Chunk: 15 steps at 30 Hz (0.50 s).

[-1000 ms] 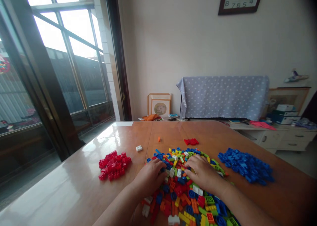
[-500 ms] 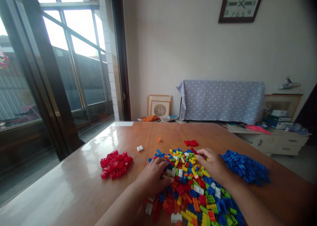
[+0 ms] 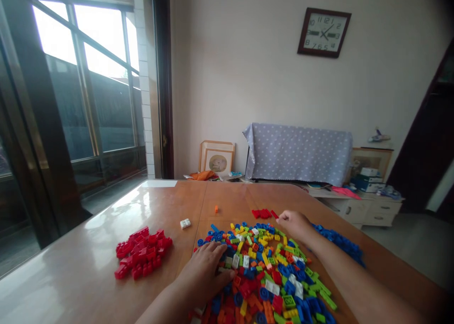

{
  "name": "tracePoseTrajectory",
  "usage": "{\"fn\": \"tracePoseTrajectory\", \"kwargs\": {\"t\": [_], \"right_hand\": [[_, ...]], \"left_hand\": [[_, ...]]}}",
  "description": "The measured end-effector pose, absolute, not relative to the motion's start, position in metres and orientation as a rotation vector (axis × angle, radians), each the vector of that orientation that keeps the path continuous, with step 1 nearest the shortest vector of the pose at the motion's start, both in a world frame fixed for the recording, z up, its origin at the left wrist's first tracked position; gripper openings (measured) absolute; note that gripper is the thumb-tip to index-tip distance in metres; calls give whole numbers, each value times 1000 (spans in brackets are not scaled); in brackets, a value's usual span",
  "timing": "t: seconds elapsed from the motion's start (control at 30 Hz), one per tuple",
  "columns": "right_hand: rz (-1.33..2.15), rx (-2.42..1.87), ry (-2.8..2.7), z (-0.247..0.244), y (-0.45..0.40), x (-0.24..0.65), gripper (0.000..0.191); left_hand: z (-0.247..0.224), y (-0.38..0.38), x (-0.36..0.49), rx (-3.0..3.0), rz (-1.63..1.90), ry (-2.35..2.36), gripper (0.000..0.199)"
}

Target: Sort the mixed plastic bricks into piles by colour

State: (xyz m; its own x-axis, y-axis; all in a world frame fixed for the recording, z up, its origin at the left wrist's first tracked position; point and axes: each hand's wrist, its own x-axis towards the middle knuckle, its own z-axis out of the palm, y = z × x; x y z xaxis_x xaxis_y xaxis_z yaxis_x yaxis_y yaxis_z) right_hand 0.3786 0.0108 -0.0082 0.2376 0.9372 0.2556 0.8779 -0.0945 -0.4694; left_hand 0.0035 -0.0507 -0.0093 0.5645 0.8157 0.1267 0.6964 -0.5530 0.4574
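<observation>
A big heap of mixed toy bricks [image 3: 264, 267] in red, blue, yellow, green, orange and white lies on the wooden table. My left hand [image 3: 205, 267] rests on the heap's left side, fingers spread, with no brick visibly gripped. Past the heap's far right edge, my right hand [image 3: 294, 223] pinches a thin red brick [image 3: 274, 214] between thumb and fingers. That brick is just right of a short row of red bricks [image 3: 261, 214]; whether they touch, I cannot tell.
Left of the heap sits a pile of red bricks [image 3: 144, 253]. A blue brick pile [image 3: 340, 242] is partly behind my right forearm. A white brick [image 3: 185, 223] and a small orange brick [image 3: 216, 209] lie apart on the table [image 3: 88, 262].
My right hand has carried the red brick from the heap's far edge to beside the red row. My left hand stays on the heap. The camera view has turned right and tilted up.
</observation>
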Motion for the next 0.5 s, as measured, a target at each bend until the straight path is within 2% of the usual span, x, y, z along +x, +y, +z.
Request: {"fn": "tracePoseTrajectory", "kwargs": {"t": [0.33, 0.5], "right_hand": [[220, -2130, -1583, -36, 87, 367, 18], [213, -2078, -1564, -43, 101, 365, 27]], "left_hand": [[-8, -48, 4, 2409, 424, 1258, 68], [-10, -48, 3, 2400, 429, 1265, 67]]}}
